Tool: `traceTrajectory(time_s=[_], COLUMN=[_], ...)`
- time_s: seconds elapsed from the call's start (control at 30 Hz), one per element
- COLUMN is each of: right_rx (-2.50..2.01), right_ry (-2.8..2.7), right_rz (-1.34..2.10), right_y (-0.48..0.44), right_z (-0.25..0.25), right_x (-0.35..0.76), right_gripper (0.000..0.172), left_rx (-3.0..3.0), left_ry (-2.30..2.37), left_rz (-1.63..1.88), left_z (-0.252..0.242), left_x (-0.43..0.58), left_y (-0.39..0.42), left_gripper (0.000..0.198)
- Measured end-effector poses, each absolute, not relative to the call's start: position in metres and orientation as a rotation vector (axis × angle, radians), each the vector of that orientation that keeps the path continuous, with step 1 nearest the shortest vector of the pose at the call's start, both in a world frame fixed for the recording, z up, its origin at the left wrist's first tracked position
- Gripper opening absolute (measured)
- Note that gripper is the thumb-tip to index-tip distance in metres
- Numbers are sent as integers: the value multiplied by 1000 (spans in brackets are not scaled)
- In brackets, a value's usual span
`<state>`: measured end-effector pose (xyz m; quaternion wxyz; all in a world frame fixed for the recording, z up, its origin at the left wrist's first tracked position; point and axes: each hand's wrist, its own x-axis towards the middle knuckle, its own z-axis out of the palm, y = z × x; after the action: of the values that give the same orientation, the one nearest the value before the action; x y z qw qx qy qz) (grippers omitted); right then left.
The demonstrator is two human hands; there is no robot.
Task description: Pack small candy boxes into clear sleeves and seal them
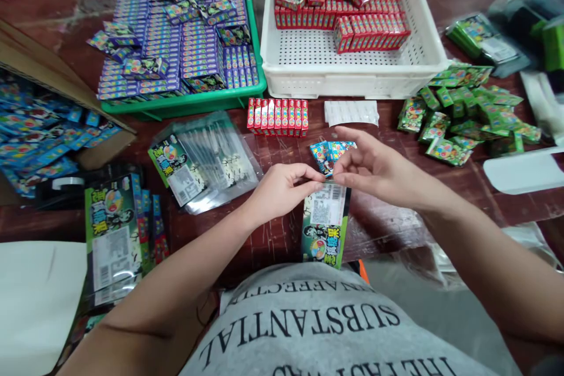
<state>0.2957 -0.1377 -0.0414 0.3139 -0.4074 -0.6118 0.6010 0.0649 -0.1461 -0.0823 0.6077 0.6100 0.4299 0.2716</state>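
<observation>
A flat printed plastic bag (325, 226), green and black with a white label, hangs over the table's front edge close to my body. My left hand (286, 191) pinches its top edge between thumb and fingers. At the same edge, my right hand (381, 170) has thumb and fingertip closed on the bag's other corner, its remaining fingers loosely curled. Just beyond the fingertips lie small blue candy boxes (328, 153), partly covered by my right hand. A neat row of small red boxes (277, 117) stands farther back, near a white strip of packets (351, 112).
Left of my hands lies a stack of clear printed bags (211, 158). A green crate (176, 103) holds purple boxes; a white crate (352, 79) holds red ones. Green boxes (467, 108) are heaped at right, a cardboard box (57, 59) of blue ones at left.
</observation>
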Motion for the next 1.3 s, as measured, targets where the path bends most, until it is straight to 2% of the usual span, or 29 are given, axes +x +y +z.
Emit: traceTrajectory(time_s=[0.2, 0.3, 0.4, 0.47, 0.7, 0.83, 0.93, 1.03, 1.1, 1.2, 1.23, 1.3], right_rx=[-1161, -1232, -1209, -1218, -1261, -1345, -1410, -1414, -1401, -1315, -1266, -1180], right_ry=[-1744, -1941, -2192, -2276, -2171, -1642, -1298, -1118, -1088, -1254, -1333, -1454], right_rz=[1487, 1069, 536, 405, 752, 675, 745, 794, 727, 776, 823, 914], right_y=[-144, -152, -164, -170, -171, -192, -212, -214, -207, -195, -193, -189], right_z=[-67, -71, -74, -78, -84, -93, -106, -113, -110, -99, -97, -94], right_x=[290, 292, 291, 288, 288, 305, 300, 285, 282, 289, 292, 296], right_gripper=[93, 96, 87, 82, 82, 81, 80, 75, 73, 81, 82, 83], left_rx=[1395, 1385, 1366, 1305, 1279, 1164, 988, 1085, 1247, 1351, 1340, 1319], left_ry=[1000, 999, 990, 961, 979, 1173, 1201, 1172, 1105, 970, 946, 927], left_rz=[630, 625, 648, 681, 663, 1016, 1257, 1185, 969, 628, 598, 648], left_z=[-85, -88, -91, -93, -98, -91, -90, -96, -98, -97, -96, -95], left_x=[67, 66, 66, 67, 60, 28, 11, 11, 16, 30, 36, 47], left_y=[-144, -143, -144, -145, -140, -134, -145, -167, -181, -193, -194, -195], left_gripper=[16, 17, 18, 18, 32, 34, 55, 74, 66, 39, 37, 47])
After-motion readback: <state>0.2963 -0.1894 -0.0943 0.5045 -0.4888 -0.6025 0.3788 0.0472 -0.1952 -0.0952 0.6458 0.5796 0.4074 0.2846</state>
